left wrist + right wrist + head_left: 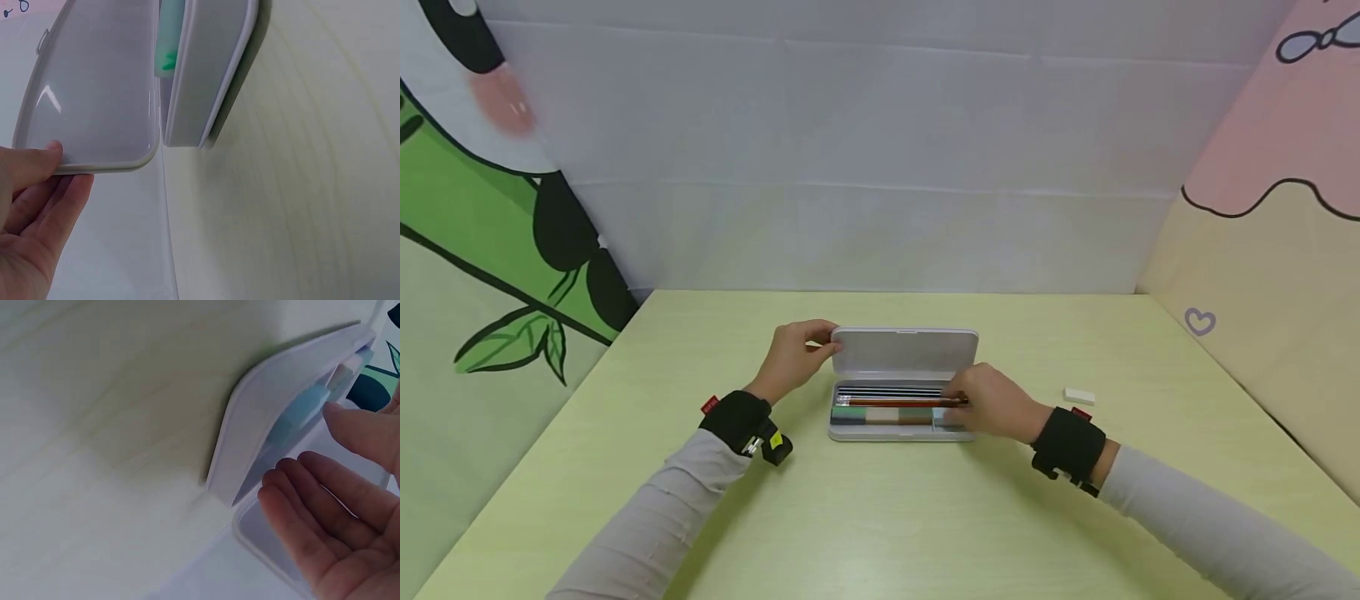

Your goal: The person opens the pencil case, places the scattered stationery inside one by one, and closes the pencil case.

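A white pencil case (887,437) lies on the table with its lid (904,352) raised. My left hand (801,354) pinches the lid's left corner between thumb and fingers, as the left wrist view shows at the lid's edge (103,169). Inside the case lie dark striped pencils (887,390), a reddish-brown pencil (898,402) and a row of green, white and brown pieces (880,416). Over the case's right end is my right hand (996,404). In the right wrist view its thumb and fingers (331,519) are apart, holding nothing visible, beside a light blue block (306,405).
A small white block (1078,396), like an eraser, lies on the pale table (880,517) right of the case. A white cloth backdrop (880,167) stands behind, with printed panels on both sides.
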`<action>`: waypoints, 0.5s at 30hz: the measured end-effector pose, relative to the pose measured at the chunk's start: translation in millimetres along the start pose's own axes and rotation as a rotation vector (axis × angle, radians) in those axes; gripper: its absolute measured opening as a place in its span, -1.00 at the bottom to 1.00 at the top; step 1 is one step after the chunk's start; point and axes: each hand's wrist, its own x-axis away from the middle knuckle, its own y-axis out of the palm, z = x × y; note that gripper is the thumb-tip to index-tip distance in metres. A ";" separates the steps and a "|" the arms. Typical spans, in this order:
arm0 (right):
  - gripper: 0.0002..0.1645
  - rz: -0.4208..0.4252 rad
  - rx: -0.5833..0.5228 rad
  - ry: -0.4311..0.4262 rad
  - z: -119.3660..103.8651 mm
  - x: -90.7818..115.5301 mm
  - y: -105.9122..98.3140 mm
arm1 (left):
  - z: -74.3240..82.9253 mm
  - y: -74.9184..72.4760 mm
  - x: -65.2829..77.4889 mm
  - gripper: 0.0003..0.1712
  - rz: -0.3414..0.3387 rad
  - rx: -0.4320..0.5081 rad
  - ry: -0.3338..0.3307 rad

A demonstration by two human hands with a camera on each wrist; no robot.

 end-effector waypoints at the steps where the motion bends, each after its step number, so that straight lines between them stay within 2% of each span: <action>1: -0.87 0.007 0.001 0.010 4.2 2.7 -3.3 | -0.3 0.6 -0.1 -0.73 -0.002 0.001 0.001; 6: -0.74 0.050 0.048 0.070 33.6 20.8 -21.9 | -1.0 2.0 -2.5 -0.76 -0.008 0.009 0.008; 10: -0.73 0.041 0.067 0.130 56.9 34.8 -31.4 | -2.0 2.0 -4.1 -0.77 -0.004 0.010 0.014; 15: -0.74 0.042 0.071 0.156 76.4 48.9 -39.1 | -2.6 2.8 -3.5 -0.76 -0.006 0.004 0.008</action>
